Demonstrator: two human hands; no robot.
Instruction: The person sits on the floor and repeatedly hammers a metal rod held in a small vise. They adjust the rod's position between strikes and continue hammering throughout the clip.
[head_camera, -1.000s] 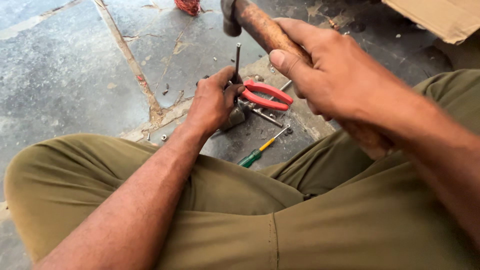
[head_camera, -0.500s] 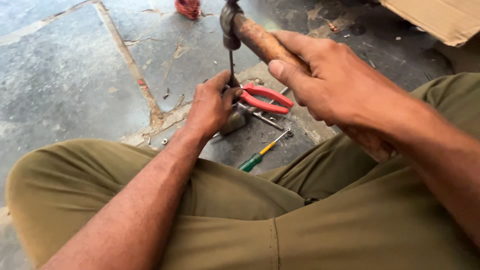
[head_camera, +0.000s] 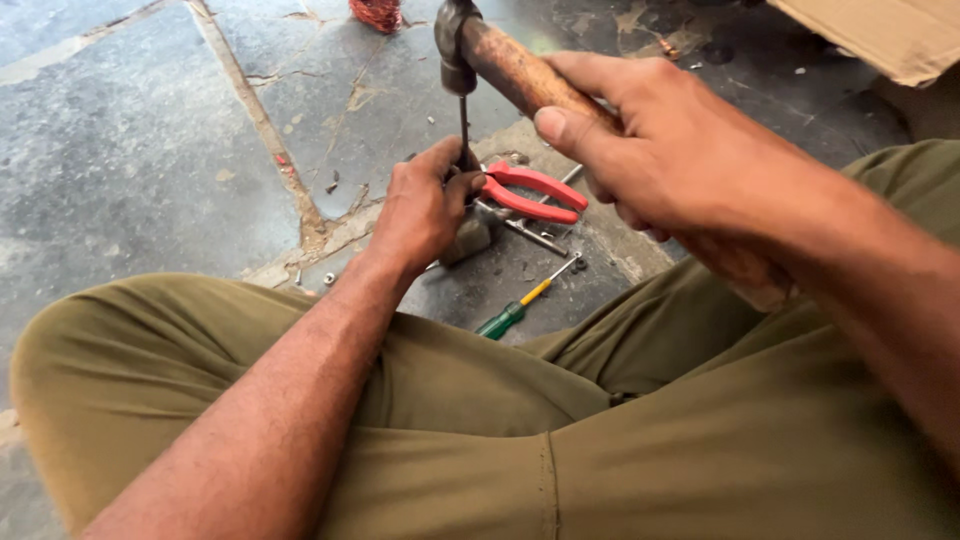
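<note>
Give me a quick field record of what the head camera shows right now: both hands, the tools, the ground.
left hand: pinches a thin upright metal rod near its lower end, over a small metal block
right hand: grips the wooden handle of a hammer
hammer head: at the top of the rod
pliers: red-handled, lying on the ground just beside the left hand
screwdriver: green and yellow handle, lying nearer the legs
ground: cracked grey stone, small screws scattered
posture: seated, olive trousers

hammer: worn wood handle, dull metal head | pliers: glossy red plastic grips | floor: rough stone
</note>
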